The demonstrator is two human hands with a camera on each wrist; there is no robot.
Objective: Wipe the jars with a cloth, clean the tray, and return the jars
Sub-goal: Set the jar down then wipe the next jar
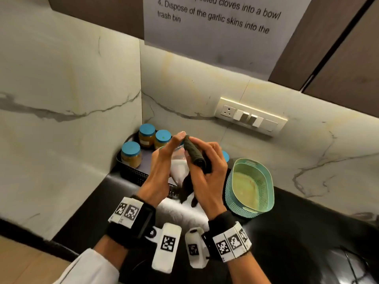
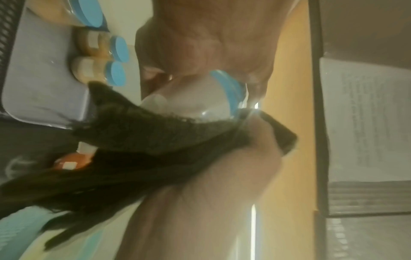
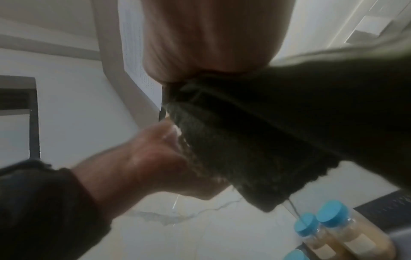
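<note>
My left hand (image 1: 162, 167) grips a clear jar (image 1: 179, 167) with white contents and a blue lid, tilted above the tray's near edge. My right hand (image 1: 209, 167) holds a dark cloth (image 1: 194, 154) bunched against the jar's right side and lid. The left wrist view shows the cloth (image 2: 144, 137) wrapped under the jar (image 2: 189, 98). Three blue-lidded jars (image 1: 131, 154) (image 1: 146, 136) (image 1: 163, 138) with tan contents stand in the black perforated tray (image 1: 133, 175) in the wall corner. Behind my right hand shows the blue lid of another jar (image 1: 225, 156).
A teal perforated basket (image 1: 250, 187) stands on the black counter right of my hands. Marble walls close the corner behind and left of the tray. A switch panel (image 1: 252, 117) is on the back wall, and a printed sheet (image 1: 215, 21) hangs above.
</note>
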